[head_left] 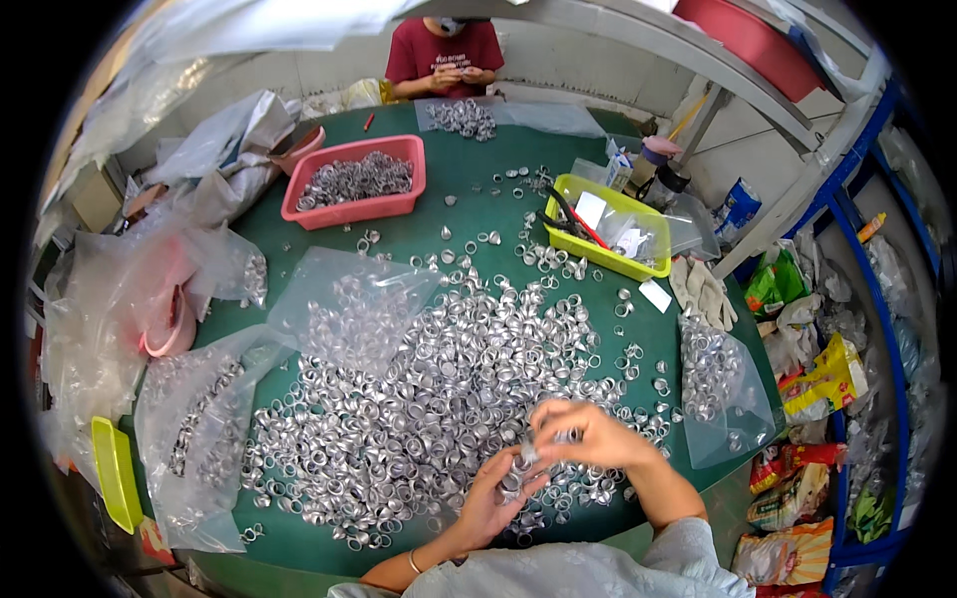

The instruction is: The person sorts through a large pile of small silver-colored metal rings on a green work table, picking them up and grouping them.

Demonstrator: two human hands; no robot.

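Observation:
A wide heap of silver metal rings (429,409) covers the front of the green table; many have a broad, rounded face. My left hand (484,513), palm up and fingers curled, cradles a few of these rings (511,485) over the near edge of the heap. Just above and to its right, my right hand (603,439) is closed, with silvery pieces at its bent fingers. Its fingertips meet the left hand's rings and are slightly blurred, so the exact grip is hard to make out.
Clear plastic bags (199,439) with rings flank the heap. Behind it stand a pink tray (414,194) full of rings and a yellow-green basket (638,267) with pliers. Gloves (703,292) lie on the right. Across the table, a person (439,60) handles small pieces.

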